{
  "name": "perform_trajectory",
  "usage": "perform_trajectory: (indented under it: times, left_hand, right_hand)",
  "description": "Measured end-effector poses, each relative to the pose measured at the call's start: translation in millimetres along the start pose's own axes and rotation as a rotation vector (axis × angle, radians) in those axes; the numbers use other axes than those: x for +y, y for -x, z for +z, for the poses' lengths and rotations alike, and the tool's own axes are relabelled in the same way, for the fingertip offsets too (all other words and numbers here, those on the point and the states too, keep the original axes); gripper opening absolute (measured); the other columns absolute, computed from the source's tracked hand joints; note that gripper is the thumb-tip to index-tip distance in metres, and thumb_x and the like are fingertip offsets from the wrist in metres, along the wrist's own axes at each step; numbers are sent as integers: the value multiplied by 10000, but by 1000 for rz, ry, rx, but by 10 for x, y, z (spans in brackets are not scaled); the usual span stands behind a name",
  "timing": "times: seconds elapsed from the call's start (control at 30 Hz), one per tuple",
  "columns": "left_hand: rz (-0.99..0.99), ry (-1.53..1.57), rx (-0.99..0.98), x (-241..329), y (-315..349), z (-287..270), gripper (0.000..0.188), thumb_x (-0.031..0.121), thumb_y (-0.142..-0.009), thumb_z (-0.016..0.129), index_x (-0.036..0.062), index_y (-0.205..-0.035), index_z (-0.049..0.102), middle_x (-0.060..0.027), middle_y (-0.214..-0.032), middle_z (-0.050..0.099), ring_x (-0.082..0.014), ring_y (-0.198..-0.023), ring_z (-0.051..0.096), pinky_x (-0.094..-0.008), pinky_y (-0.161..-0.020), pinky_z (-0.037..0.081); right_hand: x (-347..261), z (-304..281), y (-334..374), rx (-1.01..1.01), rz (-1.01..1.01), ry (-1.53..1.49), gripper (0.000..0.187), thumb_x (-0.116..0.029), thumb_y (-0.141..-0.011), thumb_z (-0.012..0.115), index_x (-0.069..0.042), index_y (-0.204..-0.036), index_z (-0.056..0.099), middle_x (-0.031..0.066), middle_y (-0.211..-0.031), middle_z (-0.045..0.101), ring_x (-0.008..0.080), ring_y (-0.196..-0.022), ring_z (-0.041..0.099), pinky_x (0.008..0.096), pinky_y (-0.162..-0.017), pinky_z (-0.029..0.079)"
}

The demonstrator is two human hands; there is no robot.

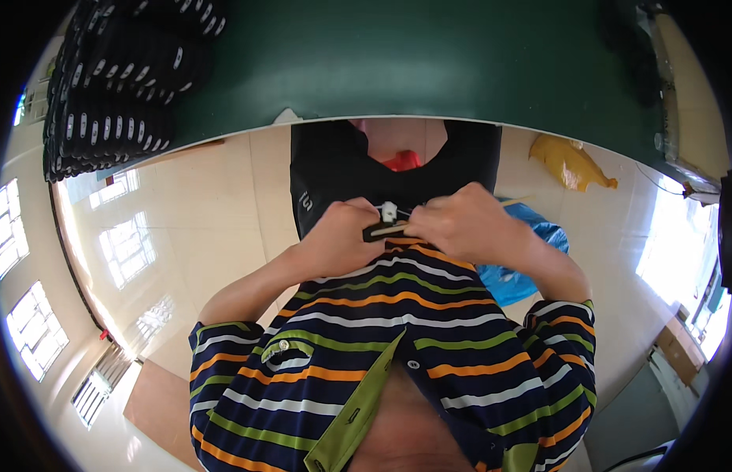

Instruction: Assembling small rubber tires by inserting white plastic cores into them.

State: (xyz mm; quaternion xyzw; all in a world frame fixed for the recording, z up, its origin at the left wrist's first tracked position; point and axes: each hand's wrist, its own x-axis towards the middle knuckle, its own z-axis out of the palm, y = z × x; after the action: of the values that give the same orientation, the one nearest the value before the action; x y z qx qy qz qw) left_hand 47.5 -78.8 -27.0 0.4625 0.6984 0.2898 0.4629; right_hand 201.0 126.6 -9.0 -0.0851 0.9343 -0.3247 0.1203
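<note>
A black U-shaped padded piece (327, 169) with a pale mark on its left side spreads below the table edge, in front of my body. My left hand (341, 237) is closed at its near edge, fingers curled, beside a small white piece (390, 211). What the left fingertips pinch is hidden. On the other side of the white piece, my right hand (464, 224) is closed around a thin pale stick (390, 230). One end of the stick points toward my left hand; the other appears to come out past my right wrist.
A green table (413, 63) spans the far side. Stacked black pieces with pale tags (118, 126) stand on its left. On the floor lie a blue plastic bag (512, 287), a yellow bag (571, 161) and a red thing (404, 160). Cardboard boxes (677, 350) are at the right.
</note>
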Motion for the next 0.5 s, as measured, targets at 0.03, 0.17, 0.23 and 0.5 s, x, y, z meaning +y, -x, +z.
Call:
perform_trajectory:
  times: [0.03,0.17,0.23,0.5]
  left_hand:
    - [47,41,101,105,-10,-143,151,99,-767,726,-33,-839,724,-212,-889,714,-391,-903,690,-435,-828,563]
    - [90,-47,349,431,-179,-761,147,92,-797,736,-22,-889,738,-198,-987,718,-384,-846,698,-395,-763,551]
    - [145,-180,496,592,-334,-990,147,91,-804,737,-24,-896,740,-199,-986,715,-386,-841,692,-400,-768,540]
    - [294,-605,813,482,-1060,-1133,208,125,-812,777,-44,-834,658,-196,-940,702,-384,-956,667,-429,-776,531]
  right_hand:
    - [58,-166,3,111,-56,-9,187,-236,-977,650,-60,-922,681,88,-760,689,275,-679,702,393,-576,526]
    - [242,-713,-64,556,151,-53,126,-203,-979,660,-78,-994,653,144,-769,668,370,-712,663,454,-619,515]
    - [377,-878,-130,614,138,64,124,-194,-977,663,-76,-1013,648,144,-779,675,372,-707,664,457,-621,519]
    - [1289,-1096,-354,791,120,426,131,-86,-930,692,-60,-1058,693,107,-995,646,312,-936,627,406,-790,502]
